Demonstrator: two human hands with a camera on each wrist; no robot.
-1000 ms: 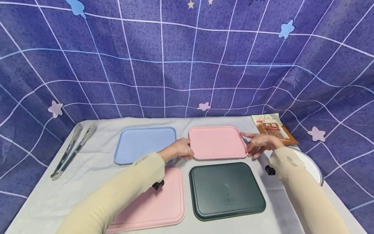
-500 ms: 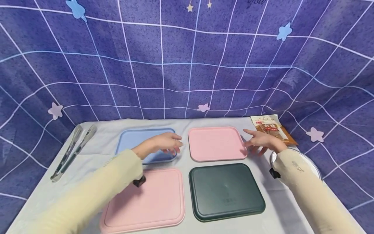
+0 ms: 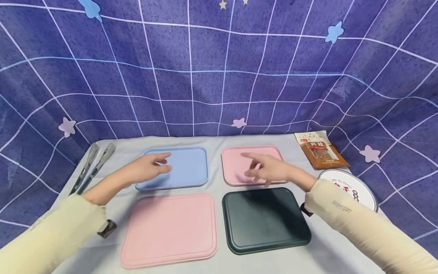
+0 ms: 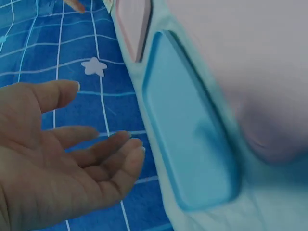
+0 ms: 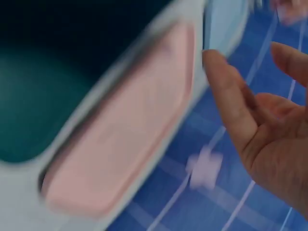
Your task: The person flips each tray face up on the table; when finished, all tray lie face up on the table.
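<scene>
My left hand (image 3: 148,168) hovers over the left end of the blue tray (image 3: 189,167), fingers loosely bent and holding nothing. In the left wrist view, the blue tray (image 4: 187,125) lies to the right of that hand. Over the small pink tray (image 3: 234,167) hangs my right hand (image 3: 270,168), its fingers spread and gripping nothing; it hides part of that tray. Nearer the front lie a larger pink tray (image 3: 171,232) on the left and a dark green tray (image 3: 263,224) on the right.
Metal tongs (image 3: 90,167) with dark handles lie at the left edge of the cloth. At the right are a brown food packet (image 3: 321,152) and a round white item (image 3: 342,180) with red markings. A blue patterned curtain (image 3: 212,87) rises behind.
Both hands were at the small pink tray's ends. The left hand has let go and moved left over the blue tray; the right has left the tray's edge and moved left above it.
</scene>
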